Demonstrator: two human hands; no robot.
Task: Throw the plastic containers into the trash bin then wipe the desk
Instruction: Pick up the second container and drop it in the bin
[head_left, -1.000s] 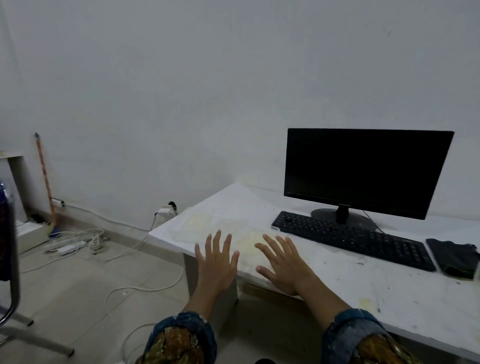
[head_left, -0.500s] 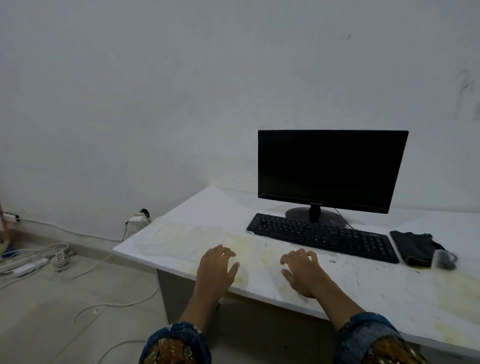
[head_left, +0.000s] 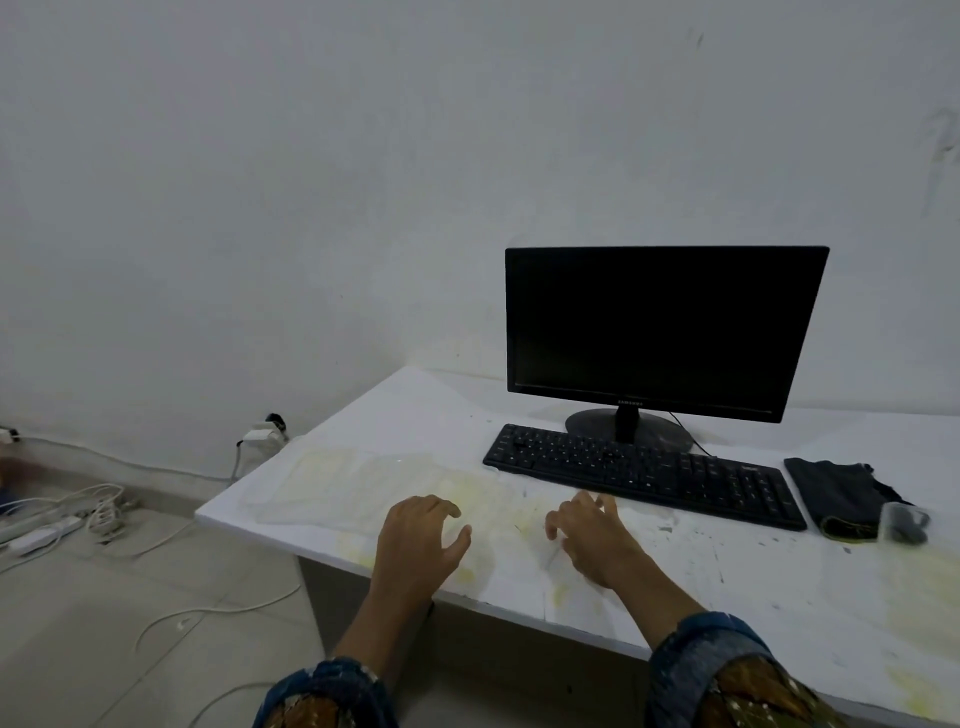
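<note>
A clear, flat plastic container (head_left: 343, 483) with yellowish stains lies on the left part of the white desk (head_left: 753, 577). Its right part reaches under my hands. My left hand (head_left: 421, 545) hovers at the desk's front edge with fingers curled down and apart, close to the container's near right corner. My right hand (head_left: 592, 540) is to its right, fingers bent onto the stained desk top. Whether either hand touches the plastic I cannot tell. No trash bin is in view.
A black keyboard (head_left: 639, 473) and a dark monitor (head_left: 660, 332) stand behind my hands. A dark cloth (head_left: 836, 493) and a small clear cup (head_left: 901, 522) lie at the right. White cables and a power strip (head_left: 47, 530) sprawl on the floor at left.
The view has swung right and closer to the desk. My spread fingers have curled downward and both hands have come down over the container's near edge.
</note>
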